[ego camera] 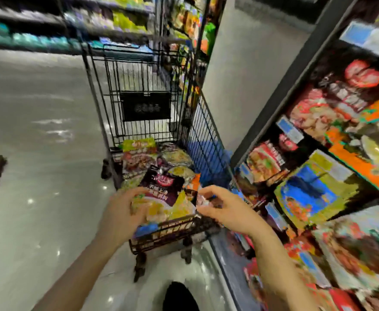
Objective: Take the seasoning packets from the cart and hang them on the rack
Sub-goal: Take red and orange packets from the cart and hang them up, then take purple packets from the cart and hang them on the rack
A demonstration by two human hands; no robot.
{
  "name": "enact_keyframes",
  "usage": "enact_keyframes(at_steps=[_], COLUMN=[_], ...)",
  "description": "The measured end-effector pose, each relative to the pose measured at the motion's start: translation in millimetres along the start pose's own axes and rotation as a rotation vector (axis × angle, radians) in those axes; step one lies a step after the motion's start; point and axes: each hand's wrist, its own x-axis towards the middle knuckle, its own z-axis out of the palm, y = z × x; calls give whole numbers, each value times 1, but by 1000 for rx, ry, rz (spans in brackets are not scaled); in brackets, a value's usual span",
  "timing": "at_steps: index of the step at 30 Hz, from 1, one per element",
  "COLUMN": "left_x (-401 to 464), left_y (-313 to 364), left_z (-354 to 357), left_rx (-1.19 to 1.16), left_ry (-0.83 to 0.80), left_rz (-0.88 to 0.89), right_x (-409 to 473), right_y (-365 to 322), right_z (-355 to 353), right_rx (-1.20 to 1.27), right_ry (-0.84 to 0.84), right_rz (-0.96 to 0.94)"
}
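A black wire cart [107, 86] stands in the aisle with several seasoning packets [139, 153] piled in its basket. On top at the near end lies a dark purple and yellow packet [166, 194]. My left hand [121, 212] grips that packet's left edge. My right hand [224, 209] reaches over the cart's near right corner, fingers curled at a small packet edge; blur hides whether it holds anything. The rack [318, 171] on the right carries many hanging colourful packets.
Shiny grey floor [38, 176] spreads to the left of the cart. Stocked shelves [71, 23] run along the far side of the aisle. A grey pillar [247, 63] stands behind the rack. A dark shoe [179, 297] shows at the bottom.
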Motion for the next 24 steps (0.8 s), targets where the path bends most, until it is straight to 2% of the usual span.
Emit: enact_keyframes(at_steps=[5, 9, 13, 16, 20, 24], left_x=[43, 94, 145, 157, 155, 156], left_y=[-28, -36, -77, -91, -89, -90], left_z=[6, 16, 28, 37, 41, 41], left_rx=[155, 276, 535, 621, 661, 681], left_ry=[135, 256, 164, 148, 206, 219], left_rz=[-102, -190, -278, -298, -250, -245], right_x=[94, 176, 247, 291, 342, 394], right_y=[33, 59, 85, 109, 140, 152], right_z=[14, 19, 29, 39, 58, 76], right_rx=[51, 44, -61, -139, -369, -656], right_ry=[-134, -324, -368, -415, -425, -365], right_rz=[50, 144, 203, 232, 296, 162])
